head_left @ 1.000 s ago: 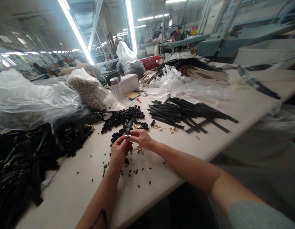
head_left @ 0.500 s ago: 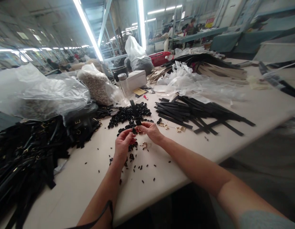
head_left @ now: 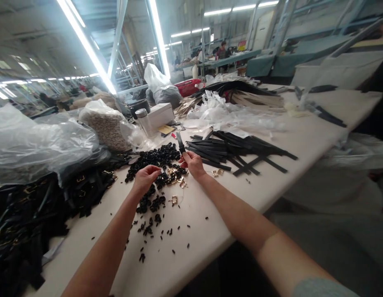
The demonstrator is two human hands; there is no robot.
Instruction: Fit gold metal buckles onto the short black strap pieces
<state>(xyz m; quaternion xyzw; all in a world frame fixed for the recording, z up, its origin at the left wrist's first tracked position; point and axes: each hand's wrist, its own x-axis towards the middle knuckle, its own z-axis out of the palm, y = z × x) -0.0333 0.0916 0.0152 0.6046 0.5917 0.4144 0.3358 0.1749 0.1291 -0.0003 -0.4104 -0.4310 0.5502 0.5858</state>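
Observation:
A short black strap (head_left: 180, 142) points up and away from my right hand (head_left: 194, 163), whose thumb and fingers are closed on its near end. To the left, my left hand (head_left: 145, 179) hovers over small black loops, thumb and fingertips pinched together; whatever lies between them is too small to make out. Beyond it spreads a heap of black loops (head_left: 154, 156). Between and below the hands lie several gold buckles (head_left: 174, 201). Tiny black pieces (head_left: 169, 232) are scattered toward the table's near edge.
Flat black straps (head_left: 216, 149) are fanned out on the right. Finished-looking black straps with gold hardware (head_left: 76, 185) pile up at left. Behind stand plastic bags (head_left: 101, 123), a clear bottle (head_left: 143, 121) and a white box (head_left: 160, 115). A person (head_left: 221, 51) sits far back.
My hands have come apart: the left moved left off the strap, while the right keeps the strap. The camera view has turned slightly right.

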